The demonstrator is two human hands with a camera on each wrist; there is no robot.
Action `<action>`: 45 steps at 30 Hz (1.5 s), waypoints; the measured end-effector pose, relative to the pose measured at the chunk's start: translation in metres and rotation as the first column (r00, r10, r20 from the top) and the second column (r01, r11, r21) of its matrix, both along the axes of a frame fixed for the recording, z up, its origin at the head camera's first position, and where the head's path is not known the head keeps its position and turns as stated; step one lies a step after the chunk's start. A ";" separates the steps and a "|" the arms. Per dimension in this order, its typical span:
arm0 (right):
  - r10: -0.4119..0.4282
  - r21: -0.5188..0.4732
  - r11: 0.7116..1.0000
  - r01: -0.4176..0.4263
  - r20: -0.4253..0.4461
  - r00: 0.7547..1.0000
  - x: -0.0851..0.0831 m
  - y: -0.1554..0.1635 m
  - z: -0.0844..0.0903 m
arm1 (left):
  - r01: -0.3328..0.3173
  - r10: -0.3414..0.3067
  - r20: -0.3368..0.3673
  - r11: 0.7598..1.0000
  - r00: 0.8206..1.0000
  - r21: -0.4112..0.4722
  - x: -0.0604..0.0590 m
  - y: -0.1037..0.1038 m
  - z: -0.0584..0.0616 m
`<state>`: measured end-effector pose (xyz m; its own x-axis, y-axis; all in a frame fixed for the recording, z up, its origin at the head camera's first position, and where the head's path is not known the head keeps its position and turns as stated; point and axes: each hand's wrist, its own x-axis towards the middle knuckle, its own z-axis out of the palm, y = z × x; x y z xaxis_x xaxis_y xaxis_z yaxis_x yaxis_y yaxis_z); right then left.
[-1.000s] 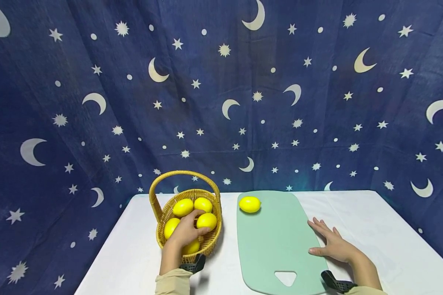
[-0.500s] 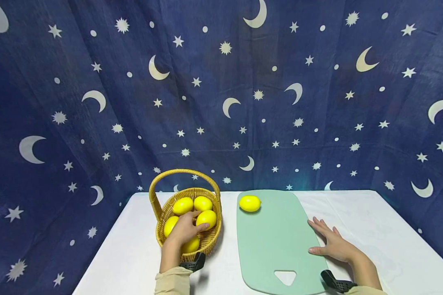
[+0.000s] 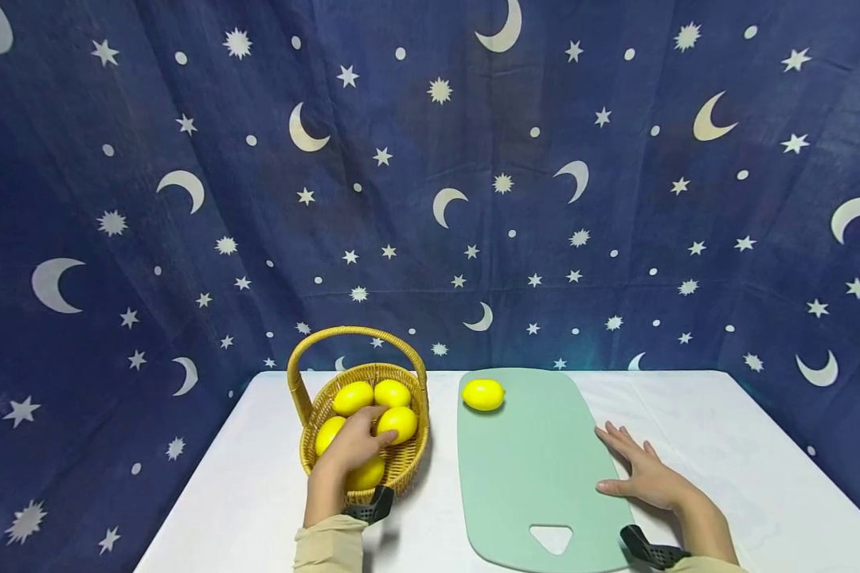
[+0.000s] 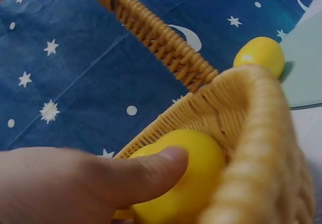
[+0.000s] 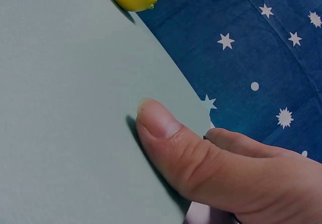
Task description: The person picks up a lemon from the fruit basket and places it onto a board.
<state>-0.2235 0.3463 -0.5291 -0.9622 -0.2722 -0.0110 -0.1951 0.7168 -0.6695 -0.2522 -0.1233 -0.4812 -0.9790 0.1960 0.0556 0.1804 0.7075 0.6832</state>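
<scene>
In the head view, a wicker basket [image 3: 303,446] with a tall arched handle holds several yellow lemons. My left hand [image 3: 354,446] reaches into it and grips the lemon [image 3: 398,425] on the basket's right side. The left wrist view shows the thumb [image 4: 171,163] pressed on that lemon [image 4: 201,168]; the fingers behind it are mostly hidden. A pale green cutting board [image 3: 530,461] lies to the right, with one lemon [image 3: 483,395] at its far left corner. My right hand [image 3: 648,476] rests at the board's right edge, fingers spread, thumb over the edge.
Both the basket and the board stand on a white-covered table [image 3: 745,454]. A dark blue curtain [image 3: 401,199] with moons and stars hangs behind and at the sides. The board has a triangular cutout [image 3: 552,539] at its near end.
My left thumb has moved slightly up and left, closing onto the lemon in the basket. The head view has shifted a little. My right hand stays where it was.
</scene>
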 end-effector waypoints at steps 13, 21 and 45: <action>-0.005 -0.001 1.000 0.005 0.003 1.000 -0.001 0.000 -0.002 | -0.045 0.042 -0.043 0.996 0.998 -0.071 -0.003 0.007 -0.001; 0.012 -0.010 1.000 -0.013 -0.014 1.000 -0.002 0.001 -0.002 | -0.098 0.098 0.004 0.995 0.995 -0.019 -0.003 0.003 -0.002; -0.001 0.009 1.000 0.001 -0.012 1.000 -0.001 0.000 -0.001 | -0.124 0.122 -0.041 0.991 0.992 -0.055 -0.001 0.004 0.007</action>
<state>-0.2247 0.3462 -0.5297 -0.9625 -0.2713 -0.0017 -0.2026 0.7229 -0.6606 -0.2530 -0.1197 -0.4741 -0.9934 0.0778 0.0848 0.1141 0.7638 0.6353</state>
